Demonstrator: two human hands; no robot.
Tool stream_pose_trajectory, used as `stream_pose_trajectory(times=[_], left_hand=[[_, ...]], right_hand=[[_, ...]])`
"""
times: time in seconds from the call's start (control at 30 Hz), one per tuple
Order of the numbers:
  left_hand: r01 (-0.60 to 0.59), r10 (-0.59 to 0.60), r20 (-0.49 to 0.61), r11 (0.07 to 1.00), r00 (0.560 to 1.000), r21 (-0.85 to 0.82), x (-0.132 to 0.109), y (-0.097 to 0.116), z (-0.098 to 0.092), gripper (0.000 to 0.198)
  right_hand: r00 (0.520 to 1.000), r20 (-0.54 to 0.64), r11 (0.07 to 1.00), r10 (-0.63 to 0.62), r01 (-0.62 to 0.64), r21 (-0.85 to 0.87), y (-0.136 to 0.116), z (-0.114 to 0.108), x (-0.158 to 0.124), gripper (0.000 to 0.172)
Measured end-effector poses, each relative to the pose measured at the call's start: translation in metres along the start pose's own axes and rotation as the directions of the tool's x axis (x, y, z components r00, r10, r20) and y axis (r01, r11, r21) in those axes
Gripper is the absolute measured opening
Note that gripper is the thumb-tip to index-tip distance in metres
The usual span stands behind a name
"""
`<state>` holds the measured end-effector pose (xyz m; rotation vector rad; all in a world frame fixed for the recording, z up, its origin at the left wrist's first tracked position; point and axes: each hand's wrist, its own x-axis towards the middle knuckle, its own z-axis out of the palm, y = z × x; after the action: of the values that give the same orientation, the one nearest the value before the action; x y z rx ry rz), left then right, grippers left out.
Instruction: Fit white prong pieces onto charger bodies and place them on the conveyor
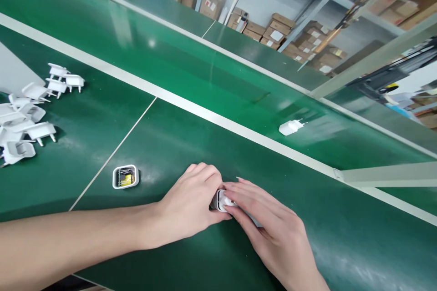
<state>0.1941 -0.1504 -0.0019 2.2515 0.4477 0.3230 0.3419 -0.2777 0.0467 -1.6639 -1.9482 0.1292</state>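
Between my two hands is a white plug charger housing [221,201], mostly covered by fingers. My left hand [196,195] is closed around its left side, thumb below and fingers above. From the right, my right hand [269,213] pinches the charger's other end with thumb and fingertips. To the left of my hands stands an open white charger shell [126,177] with a yellow and black component inside. Farther left lies a pile of white plug covers [25,120] with pins.
A finished-looking white plug charger [290,127] lies on the green conveyor belt [211,77] beyond the pale rail [218,120]. Shelves with cardboard boxes [273,29] stand behind. A pale metal post [385,175] rises at the right.
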Motion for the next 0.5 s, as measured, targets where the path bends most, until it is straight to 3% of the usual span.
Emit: stream_pose_trajectory(times=[0.27, 0.4, 0.5], left_hand=[[-0.011, 0.011, -0.003, 1.000, 1.000, -0.021, -0.001, -0.001, 0.000, 0.033], [0.001, -0.001, 0.007, 0.999, 1.000, -0.036, -0.001, 0.001, -0.001, 0.032], [0.011, -0.010, 0.007, 0.999, 1.000, -0.051, 0.000, 0.002, -0.002, 0.031]], right_hand=[[0.987, 0.047, 0.975, 0.154, -0.159, 0.158, -0.002, 0.000, 0.006, 0.019], [0.944, 0.103, 0.892, 0.312, -0.329, 0.309, 0.005, 0.002, 0.005, 0.012], [0.931, 0.118, 0.839, 0.345, -0.362, 0.405, 0.011, 0.007, 0.005, 0.010]])
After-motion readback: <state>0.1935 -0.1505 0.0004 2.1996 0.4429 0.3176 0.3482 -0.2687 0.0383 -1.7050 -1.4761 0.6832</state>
